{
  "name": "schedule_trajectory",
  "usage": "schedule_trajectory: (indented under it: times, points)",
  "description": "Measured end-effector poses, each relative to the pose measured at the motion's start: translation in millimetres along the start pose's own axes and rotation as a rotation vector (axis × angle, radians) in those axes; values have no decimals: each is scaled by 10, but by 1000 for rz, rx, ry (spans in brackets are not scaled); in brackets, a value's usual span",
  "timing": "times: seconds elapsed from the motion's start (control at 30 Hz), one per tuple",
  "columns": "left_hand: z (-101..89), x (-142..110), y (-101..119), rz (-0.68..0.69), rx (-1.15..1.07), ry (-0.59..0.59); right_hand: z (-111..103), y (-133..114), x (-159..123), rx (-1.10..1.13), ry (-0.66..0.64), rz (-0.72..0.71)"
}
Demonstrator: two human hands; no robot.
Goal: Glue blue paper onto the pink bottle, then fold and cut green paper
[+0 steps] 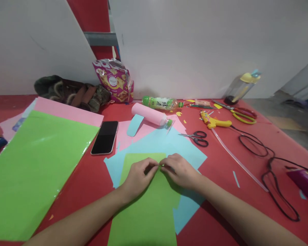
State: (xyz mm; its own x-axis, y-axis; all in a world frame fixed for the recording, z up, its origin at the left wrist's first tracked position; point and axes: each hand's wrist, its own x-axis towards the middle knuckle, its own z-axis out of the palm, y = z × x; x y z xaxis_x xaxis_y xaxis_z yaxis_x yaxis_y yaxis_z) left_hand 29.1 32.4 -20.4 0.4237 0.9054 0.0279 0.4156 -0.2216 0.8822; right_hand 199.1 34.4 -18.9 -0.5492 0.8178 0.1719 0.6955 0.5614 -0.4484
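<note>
My left hand (137, 177), right hand (181, 171): fingertips pressed together; anything pinched, I cannot tell. Green sheet (146, 218): beneath them, over blue paper (187, 213); likely light, flexible, easily creased; best taken by edges.

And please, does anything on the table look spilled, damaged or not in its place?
I see no spill. The labelled bottle at the back lies on its side rather than upright, and small yellow scraps are scattered beside it, which looks untidy.

dim, even indoor light, soft shadows under the arms, glare on plastic, slight blur, stretched edges
</note>
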Motion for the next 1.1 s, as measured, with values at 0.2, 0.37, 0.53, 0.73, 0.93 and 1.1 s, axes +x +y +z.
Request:
schedule_trajectory:
  times: [0.2, 0.37, 0.53, 0.73, 0.93, 1.1]
  points:
    - [54, -42, -28, 216, 289, -19, 5, -58, -10, 14, 11, -77]
    - [86, -52, -43, 453, 474, -1, 30, -140, -7, 82, 45, 50]
    - [8, -18, -44, 479, 569, 82, -63, -184, 22, 249, 4, 290]
    - [-132, 62, -91, 349, 609, 239, -109, -92, 36, 312, 9, 362]
    - [-63, 31, -46, 380, 696, 184, 29, -45, 4, 4, 74, 82]
    - [29, -28, -15, 422, 741, 58, 95, -31, -18, -36, 134, -101]
